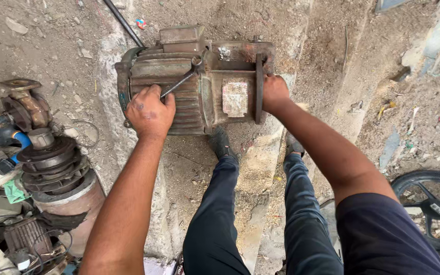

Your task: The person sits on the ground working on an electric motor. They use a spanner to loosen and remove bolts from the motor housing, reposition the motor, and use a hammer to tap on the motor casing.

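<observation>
2 hands are on the old electric motor, which lies on its side on the dirt floor, just ahead of your shoes. Your left hand is clenched around the handle of a ring spanner, whose ring end sits on a fastener near the top of the ribbed casing. Your right hand presses against the end flange; whether its fingers curl behind the rim, I cannot tell.

Slipping is probably the main risk. If the ring rides off the fastener under load, your left knuckles would likely strike the cooling ribs. The casing looks rusty and dusty, so a rounded or seized head seems possible.

Rolling is the 2nd worry. The motor rests on a round body on loose ground, and a hard pull could turn it toward your feet, or pinch your right fingers at the flange. The pile of pump parts lies near your left elbow.
</observation>
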